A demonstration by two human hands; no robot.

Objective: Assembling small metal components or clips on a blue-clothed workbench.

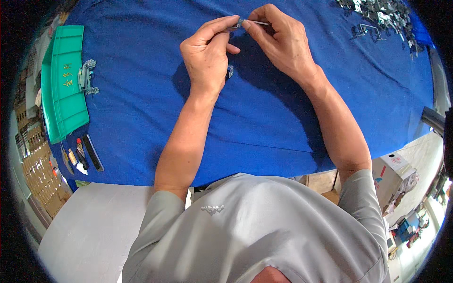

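My left hand (205,59) is closed, its thumb and fingertips pinching a small grey metal-looking part (239,23) near the far side of the blue cloth (188,160). My right hand (289,47) meets it from the right. Between its thumb and forefinger runs a thin pale rod (257,22) whose left end touches the small part; whether the two are joined I cannot tell. Fingers hide much of both. Beside my left wrist, a small grey clip-like piece (230,71) lies on the cloth.
At the left stands a green plastic tray (63,85), with several grey wire-like parts (87,78) stacked against it. Nearer are several small hand tools (80,154) and a black bar (93,152). A heap of black and silver parts (387,19) covers the far right corner.
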